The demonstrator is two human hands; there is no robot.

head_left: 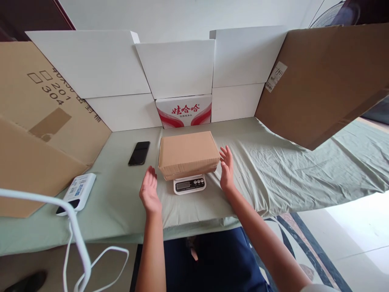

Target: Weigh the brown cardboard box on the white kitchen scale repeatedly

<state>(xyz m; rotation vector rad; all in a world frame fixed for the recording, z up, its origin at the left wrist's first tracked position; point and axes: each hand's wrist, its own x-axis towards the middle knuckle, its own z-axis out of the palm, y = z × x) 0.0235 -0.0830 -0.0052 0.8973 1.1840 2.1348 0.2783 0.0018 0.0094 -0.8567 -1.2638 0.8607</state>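
Brown cardboard makes up the box (pixel 188 154) that sits on top of a small white scale (pixel 189 184) in the middle of the tabletop (pixel 121 202). The box is closed and lies flat, and it covers most of the scale, so only the front with the little screen peeks out.

The left hand (pixel 150 195) is open with fingers spread a bit, palm facing the box. It is near the left side of the box but does not touch it. The right hand (pixel 226 168) is open too, palm turned to the box, and its fingertips are just beside the right edge of the box. I cannot tell if they touch it. Neither hand holds anything.

A pale green cloth (pixel 273 162) covers the tabletop. A black phone (pixel 139 153) lies flat to the left of the box, well apart from it. A white device (pixel 77 192) sits near the left front edge. White boards (pixel 179 67) and big brown cardboard sheets (pixel 328 81) stand around the back and sides. A red and white carton (pixel 184 111) stands behind the box
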